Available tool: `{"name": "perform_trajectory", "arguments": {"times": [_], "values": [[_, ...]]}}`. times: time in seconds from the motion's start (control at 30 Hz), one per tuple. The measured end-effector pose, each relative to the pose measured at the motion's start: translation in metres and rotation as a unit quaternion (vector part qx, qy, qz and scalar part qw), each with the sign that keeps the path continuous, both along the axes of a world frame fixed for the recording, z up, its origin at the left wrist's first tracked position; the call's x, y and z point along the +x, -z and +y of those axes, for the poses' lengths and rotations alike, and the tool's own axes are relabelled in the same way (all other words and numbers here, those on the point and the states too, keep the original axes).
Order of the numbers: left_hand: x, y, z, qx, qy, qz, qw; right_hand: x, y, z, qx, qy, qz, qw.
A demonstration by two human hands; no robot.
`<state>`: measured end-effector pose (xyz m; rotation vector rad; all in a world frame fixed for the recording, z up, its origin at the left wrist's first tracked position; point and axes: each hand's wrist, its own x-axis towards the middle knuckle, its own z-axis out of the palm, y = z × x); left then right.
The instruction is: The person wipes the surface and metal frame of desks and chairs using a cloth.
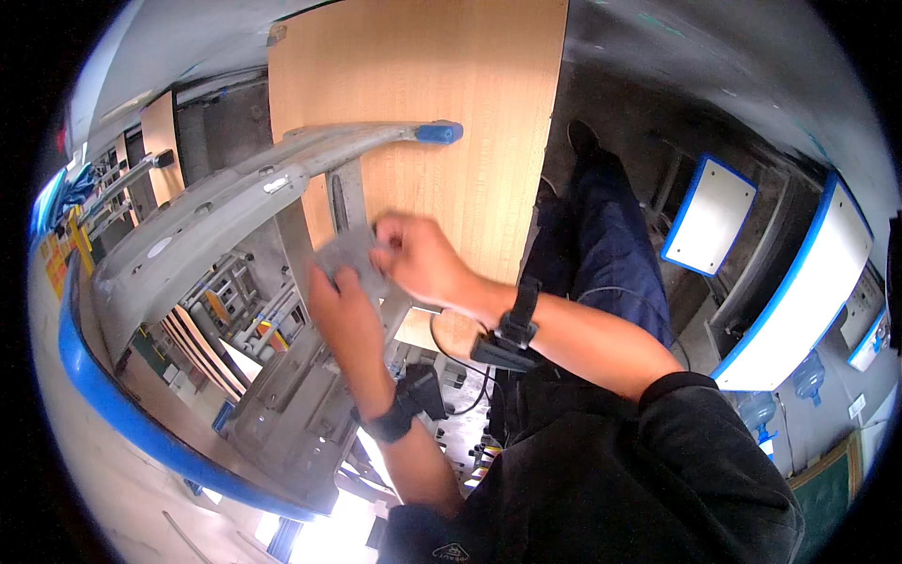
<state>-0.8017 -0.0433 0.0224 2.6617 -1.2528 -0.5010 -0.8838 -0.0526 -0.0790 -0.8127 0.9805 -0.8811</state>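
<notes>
A grey, flat, cloth-like piece [352,255] is held between both hands, close to a grey metal frame [282,176] with a blue end cap [439,132]. My left hand [347,307] pinches its lower left side, thumb on top. My right hand [412,254] grips its upper right edge with curled fingers. Both hands are slightly blurred, so the piece's material is not certain. Beneath and beyond them lies a wood-grain board [451,77]. Each wrist bears a black strap with a small dark device.
A blue-edged panel [141,423] curves along the lower left. White blue-edged seats or panels [710,215] stand at the right, near large water bottles [755,411]. Metal frames and boards fill the left background. A black cable [458,359] hangs near my wrists.
</notes>
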Motion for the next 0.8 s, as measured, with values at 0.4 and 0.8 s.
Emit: {"name": "perform_trajectory", "arguments": {"times": [0.4, 0.8], "values": [[0.012, 0.017, -0.053, -0.054, 0.035, 0.010, 0.998, -0.013, 0.015, -0.043, -0.109, 0.000, 0.040, 0.993], [0.016, -0.006, 0.065, 0.128, 0.012, -0.070, 0.989, 0.017, 0.017, 0.074, -0.050, -0.093, -0.012, 0.994]]}}
